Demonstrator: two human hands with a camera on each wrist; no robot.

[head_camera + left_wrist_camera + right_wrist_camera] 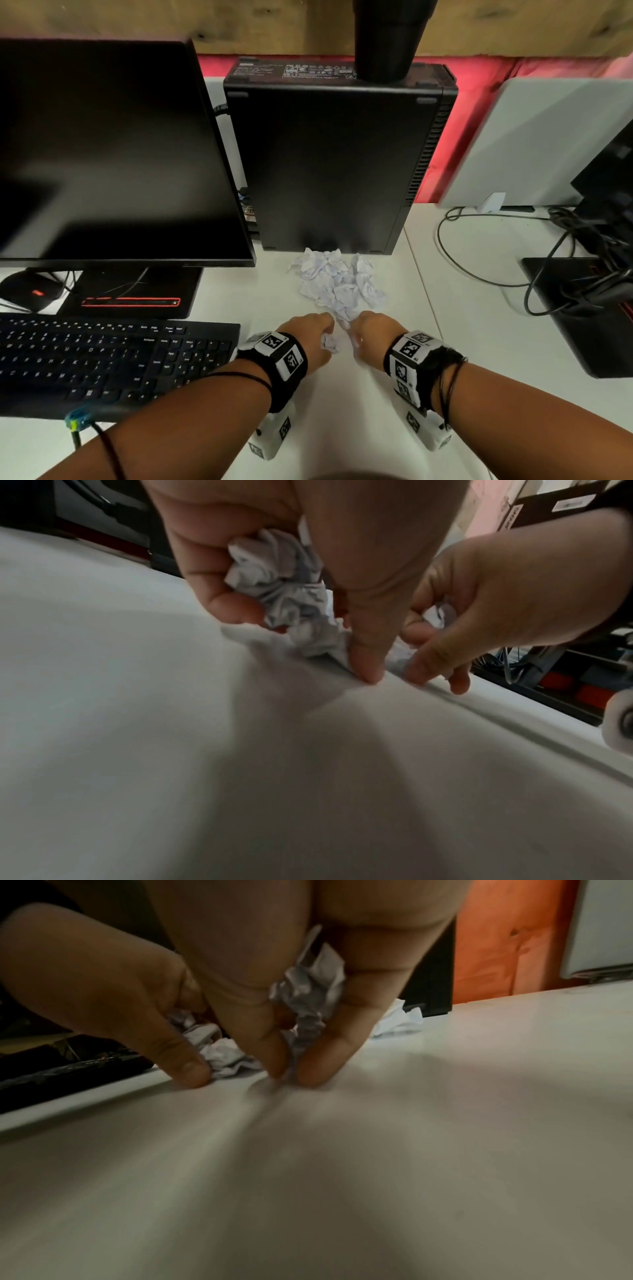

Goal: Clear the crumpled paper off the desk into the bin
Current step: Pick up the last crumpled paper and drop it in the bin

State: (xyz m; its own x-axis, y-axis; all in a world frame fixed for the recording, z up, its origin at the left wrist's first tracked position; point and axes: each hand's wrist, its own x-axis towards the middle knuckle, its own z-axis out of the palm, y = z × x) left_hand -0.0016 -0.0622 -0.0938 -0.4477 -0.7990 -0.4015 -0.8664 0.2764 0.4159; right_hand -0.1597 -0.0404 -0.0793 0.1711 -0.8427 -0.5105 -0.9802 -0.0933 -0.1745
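Note:
Crumpled white paper (339,284) lies in a loose pile on the white desk (342,411), just in front of the black computer tower. Both hands are at the pile's near end, fingertips down on the desk. In the left wrist view my left hand (301,642) has thumb and fingers curled round a crumpled wad (277,582). In the right wrist view my right hand (294,1073) pinches another wad (311,993) between thumb and fingers. The head view shows the left hand (323,337) and the right hand (356,334) almost touching, with paper between them. No bin is in view.
The computer tower (335,161) stands right behind the pile. A monitor (113,154) and keyboard (113,359) fill the left side, with a mouse (32,289) behind. Cables (548,267) and a second monitor base (582,308) lie to the right.

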